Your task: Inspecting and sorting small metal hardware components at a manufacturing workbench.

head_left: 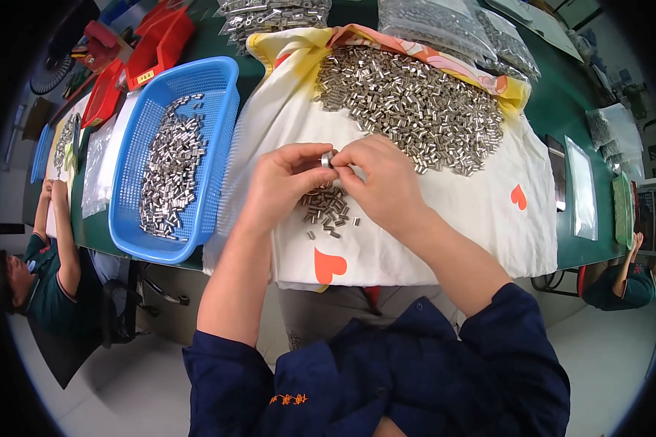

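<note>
Between its thumb and fingers, my left hand [290, 175] pinches a short metal sleeve [326, 159]. Close against it, my right hand [379, 175] has thumb and fingertips pinched together at the sleeve's right side; whether a second small part is in them is too small to tell. Just below my hands lies a small heap of metal sleeves [326, 207] on a white cloth [444, 240] with red hearts. A much larger pile of the same sleeves [415, 102] spreads over the cloth's far part, beyond my right hand.
A blue plastic basket [226, 138] holding many sleeves stands at left. Bags of metal parts [437, 29] lie along the back, with red bins [157, 44] at far left. Other people work at left [47, 277] and right [627, 280] along the green table [583, 251].
</note>
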Demonstrator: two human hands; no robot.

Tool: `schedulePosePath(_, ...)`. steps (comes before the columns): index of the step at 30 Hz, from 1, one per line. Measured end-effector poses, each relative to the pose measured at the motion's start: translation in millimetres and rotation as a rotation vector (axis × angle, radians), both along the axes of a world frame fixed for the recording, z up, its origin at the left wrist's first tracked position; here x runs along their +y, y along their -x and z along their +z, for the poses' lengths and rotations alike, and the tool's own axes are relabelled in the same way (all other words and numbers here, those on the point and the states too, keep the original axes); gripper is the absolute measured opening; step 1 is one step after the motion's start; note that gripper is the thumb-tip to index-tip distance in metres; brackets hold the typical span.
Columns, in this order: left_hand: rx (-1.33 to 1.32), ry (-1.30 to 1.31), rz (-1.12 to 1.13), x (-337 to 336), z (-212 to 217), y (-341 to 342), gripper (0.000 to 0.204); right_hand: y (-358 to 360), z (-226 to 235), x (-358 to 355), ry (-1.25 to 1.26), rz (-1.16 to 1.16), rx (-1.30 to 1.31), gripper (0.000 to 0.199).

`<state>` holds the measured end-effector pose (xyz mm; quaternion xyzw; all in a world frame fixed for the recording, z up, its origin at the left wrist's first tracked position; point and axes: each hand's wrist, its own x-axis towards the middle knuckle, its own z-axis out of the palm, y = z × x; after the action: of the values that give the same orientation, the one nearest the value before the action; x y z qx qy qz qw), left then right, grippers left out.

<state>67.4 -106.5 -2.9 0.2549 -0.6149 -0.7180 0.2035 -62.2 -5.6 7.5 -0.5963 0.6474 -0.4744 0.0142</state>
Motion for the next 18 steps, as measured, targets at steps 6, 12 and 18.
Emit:
schedulePosePath(6, 0.033, -0.010, -0.009, -3, -2, -2, 0.033, 1, 1, 2, -0.068, 0.015, -0.114, 0.004)
schedulePosePath(12, 0.041, -0.037, -0.050, -2, -1, -1, 0.033, 18, 14, 5, -0.383, 0.115, -0.400, 0.014)
schedulePosePath(18, -0.089, -0.005, -0.093, 2, 6, 0, 0.035, 45, 9, 4, -0.291, -0.126, -0.118, 0.014)
